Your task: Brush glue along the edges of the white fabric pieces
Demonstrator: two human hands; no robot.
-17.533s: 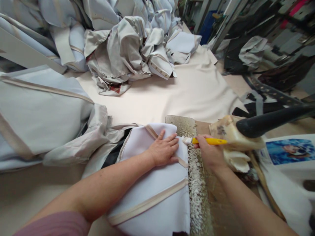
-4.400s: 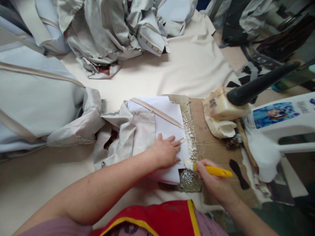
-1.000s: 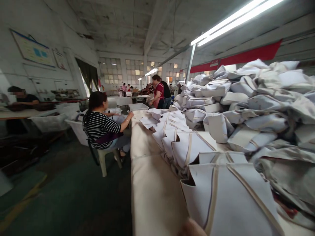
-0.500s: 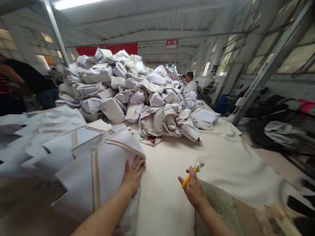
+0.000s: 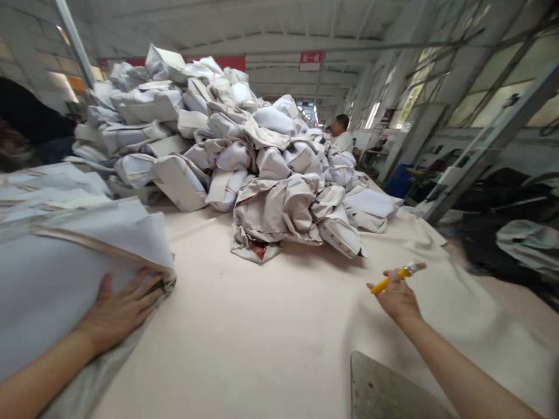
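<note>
ceiling [image 5: 279, 23]: beamed | windows [image 5: 476, 105]: right wall, bright | red banner [image 5: 227, 61]: perhaps signage

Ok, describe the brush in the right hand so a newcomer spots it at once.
Start at the big heap of grey fabric pieces on the cream-covered table. Right of it, the right hand holds a small brush above the table: the only yellow-handled thing, bristles pointing right.

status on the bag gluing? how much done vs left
Done: a stack of flat folded pieces lies at left, the left hand pressing flat on its top one. In hand: the right hand holds a yellow-handled brush raised above the cloth-covered table, touching no piece. Left, seemingly: the big heap of crumpled bags behind, so likely most remains.
</note>
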